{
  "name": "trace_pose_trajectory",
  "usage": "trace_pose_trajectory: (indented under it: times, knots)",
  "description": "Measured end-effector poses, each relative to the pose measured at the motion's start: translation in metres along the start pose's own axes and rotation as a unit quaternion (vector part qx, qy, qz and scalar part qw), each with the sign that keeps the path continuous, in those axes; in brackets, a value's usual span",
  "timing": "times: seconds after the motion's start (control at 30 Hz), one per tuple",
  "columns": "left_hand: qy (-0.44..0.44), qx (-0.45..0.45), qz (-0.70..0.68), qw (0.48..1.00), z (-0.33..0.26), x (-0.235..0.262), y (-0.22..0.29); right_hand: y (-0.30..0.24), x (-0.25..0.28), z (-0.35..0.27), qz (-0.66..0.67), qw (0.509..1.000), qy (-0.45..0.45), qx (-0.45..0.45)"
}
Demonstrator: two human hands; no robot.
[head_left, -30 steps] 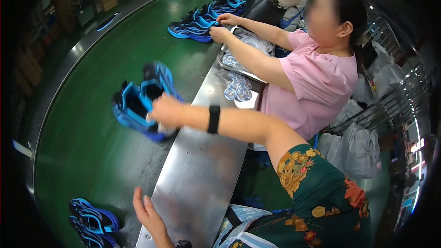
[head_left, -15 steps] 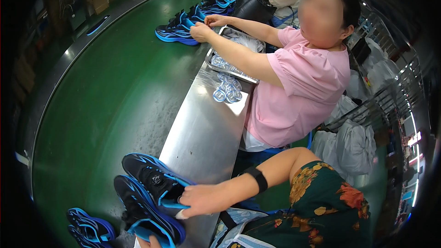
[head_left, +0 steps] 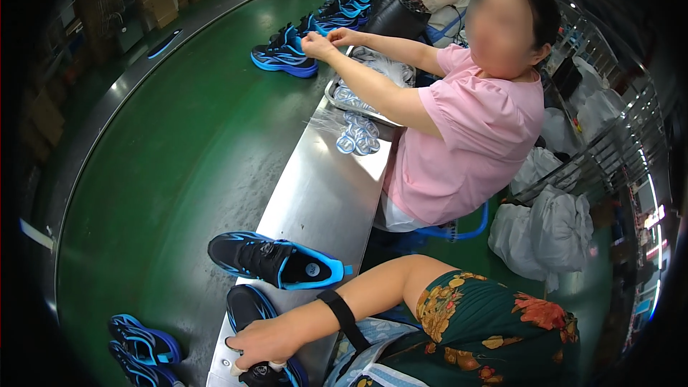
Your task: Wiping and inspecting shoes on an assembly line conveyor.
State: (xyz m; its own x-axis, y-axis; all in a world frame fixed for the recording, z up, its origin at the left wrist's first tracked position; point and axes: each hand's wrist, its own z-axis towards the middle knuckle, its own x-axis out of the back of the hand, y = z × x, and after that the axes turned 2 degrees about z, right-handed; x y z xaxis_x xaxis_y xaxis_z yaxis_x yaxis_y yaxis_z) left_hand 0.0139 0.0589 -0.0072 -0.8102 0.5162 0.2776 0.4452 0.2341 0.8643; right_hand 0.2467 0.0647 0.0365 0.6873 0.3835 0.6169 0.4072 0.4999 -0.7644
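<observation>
My right hand (head_left: 261, 344), with a black band on the wrist, is closed over the top of a black and blue sneaker (head_left: 247, 308) at the near end of the steel table (head_left: 322, 193). A second matching sneaker (head_left: 276, 261) lies on its side just beyond it, free of my hand, across the table's left edge. My left hand is out of sight.
A green conveyor belt (head_left: 179, 143) curves along the left, with a pair of blue sneakers (head_left: 143, 347) near me and more farther up. A person in a pink shirt (head_left: 466, 136) handles a sneaker (head_left: 287, 54) beside a tray of clear packets (head_left: 358, 136). White bags (head_left: 552, 229) hang at right.
My right hand brought the pair of sneakers from the belt down to the near end of the steel table. One sneaker now lies free. My left hand has left the view.
</observation>
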Motion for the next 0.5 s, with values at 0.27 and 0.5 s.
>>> trace_pose_trajectory:
  times: [0.27,0.5]
  knots:
    - [-0.025,0.056,-0.034,0.997,-0.030,0.026,-0.004,-0.003,-0.034,0.014,-0.181,0.982,-0.047,0.034]
    - [-0.033,0.095,-0.076,0.992,-0.058,0.032,0.019,-0.010,-0.010,0.022,-0.174,0.971,-0.162,0.035]
